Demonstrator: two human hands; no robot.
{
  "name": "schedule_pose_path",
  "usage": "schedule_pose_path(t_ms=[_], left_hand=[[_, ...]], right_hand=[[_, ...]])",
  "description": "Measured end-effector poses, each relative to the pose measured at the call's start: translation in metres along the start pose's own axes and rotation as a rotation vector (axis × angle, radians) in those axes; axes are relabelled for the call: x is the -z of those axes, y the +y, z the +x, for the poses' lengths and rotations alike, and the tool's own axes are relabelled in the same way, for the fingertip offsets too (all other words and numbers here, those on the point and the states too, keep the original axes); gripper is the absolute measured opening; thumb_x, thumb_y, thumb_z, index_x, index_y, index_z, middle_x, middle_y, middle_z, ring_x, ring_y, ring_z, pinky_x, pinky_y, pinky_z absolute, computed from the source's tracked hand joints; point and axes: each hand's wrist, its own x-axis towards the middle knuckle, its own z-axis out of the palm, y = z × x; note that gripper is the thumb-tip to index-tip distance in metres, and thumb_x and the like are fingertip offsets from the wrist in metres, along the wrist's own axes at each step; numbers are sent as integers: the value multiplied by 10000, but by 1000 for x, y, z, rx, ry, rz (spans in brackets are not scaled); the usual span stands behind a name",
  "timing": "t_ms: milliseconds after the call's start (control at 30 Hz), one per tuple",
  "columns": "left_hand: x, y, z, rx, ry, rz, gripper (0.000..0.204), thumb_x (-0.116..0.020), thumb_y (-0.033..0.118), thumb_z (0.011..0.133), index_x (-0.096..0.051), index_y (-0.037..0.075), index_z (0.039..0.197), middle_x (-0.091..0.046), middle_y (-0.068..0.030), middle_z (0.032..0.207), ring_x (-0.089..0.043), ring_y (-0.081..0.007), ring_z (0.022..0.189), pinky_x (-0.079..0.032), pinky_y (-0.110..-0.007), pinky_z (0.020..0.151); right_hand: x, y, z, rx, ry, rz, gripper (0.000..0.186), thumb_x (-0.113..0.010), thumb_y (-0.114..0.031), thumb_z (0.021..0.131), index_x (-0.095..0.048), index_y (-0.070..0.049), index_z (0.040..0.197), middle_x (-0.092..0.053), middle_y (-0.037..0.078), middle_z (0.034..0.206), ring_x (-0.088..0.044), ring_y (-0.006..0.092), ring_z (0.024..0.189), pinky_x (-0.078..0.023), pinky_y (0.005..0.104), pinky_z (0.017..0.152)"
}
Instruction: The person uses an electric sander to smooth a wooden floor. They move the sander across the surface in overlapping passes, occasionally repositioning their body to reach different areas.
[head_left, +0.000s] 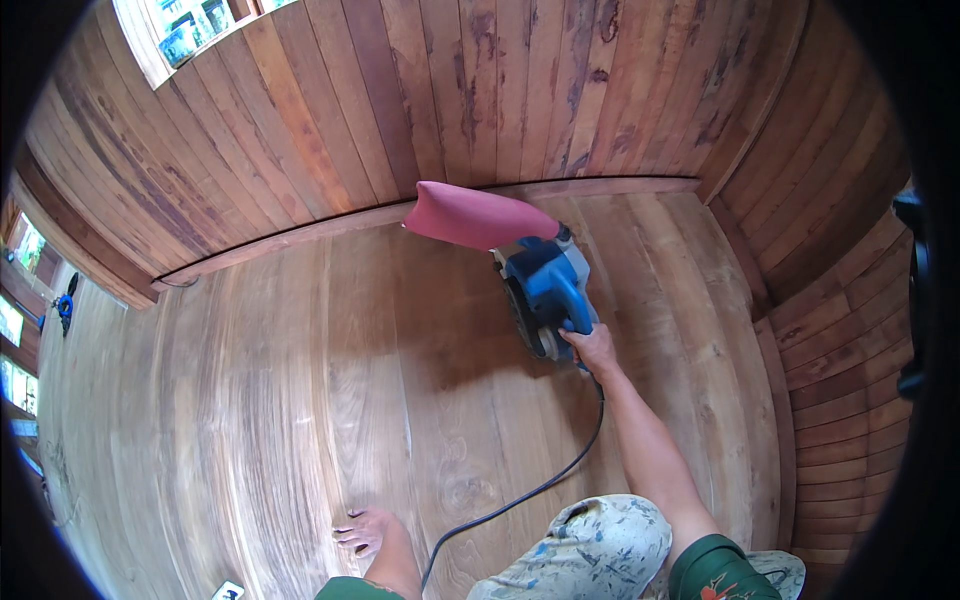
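Observation:
My right hand (592, 347) is wrapped round the rear handle of a blue belt sander (548, 285), which rests on the wooden floor (290, 400) right of centre. A puffed-out pink dust bag (482, 215) sticks out from the sander's far end toward the left. From the handle a dark power cord (520, 497) curves back to the lower edge, passing between my arms. Lower down and to the left, my left hand (366, 532) lies on the floorboards with its fingers spread, holding nothing.
Beyond the sander stands a plank wall (480, 90) with a baseboard (330, 228). Another plank wall (840, 390) closes the right side. A window (195, 30) shows at the upper left. Blue and black items (67, 303) lie at the far left. My knee (600, 540) is at the bottom.

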Motion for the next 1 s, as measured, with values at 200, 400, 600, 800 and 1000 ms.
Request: schedule_pose_path(t_ms=[200,400,600,800,1000], left_hand=[[21,-2,-2,10,54,6,608,-432,421,1062,-416,97,1575,-447,-129,1614,-419,-282,1487,-329,-593,1152],[45,-6,-6,25,72,24,607,-412,422,1076,-398,99,1591,-432,-131,1624,-400,-284,1505,-323,-601,1163],[67,-6,-11,23,37,66,606,-392,422,1091,-381,102,1606,-417,-134,1635,-381,-286,1523,-317,-608,1173],[80,-3,-16,25,21,86,611,-392,419,1094,-363,98,1613,-405,-139,1638,-347,-290,1541,-295,-605,1191],[79,-9,-13,5,14,46,614,-389,426,1092,-348,107,1615,-387,-134,1649,-336,-292,1547,-298,-599,1182]], right_hand=[[-29,-21,5,32,59,-28,297,-829,-258,863,-691,-14,764,-591,38,546,-571,136,452,-430,329,451],[-49,-22,11,41,67,132,299,-827,-263,884,-684,-30,764,-606,39,578,-580,139,470,-452,324,461],[-30,-38,31,28,-254,279,255,-827,-236,879,-650,-55,912,-609,37,669,-606,150,575,-484,329,542],[-30,-46,58,-2,-411,378,229,-822,-167,839,-609,-84,850,-570,30,665,-544,145,573,-436,313,564],[-55,-50,71,44,-280,346,204,-799,-129,854,-603,-86,822,-556,15,650,-528,143,551,-422,315,557]])
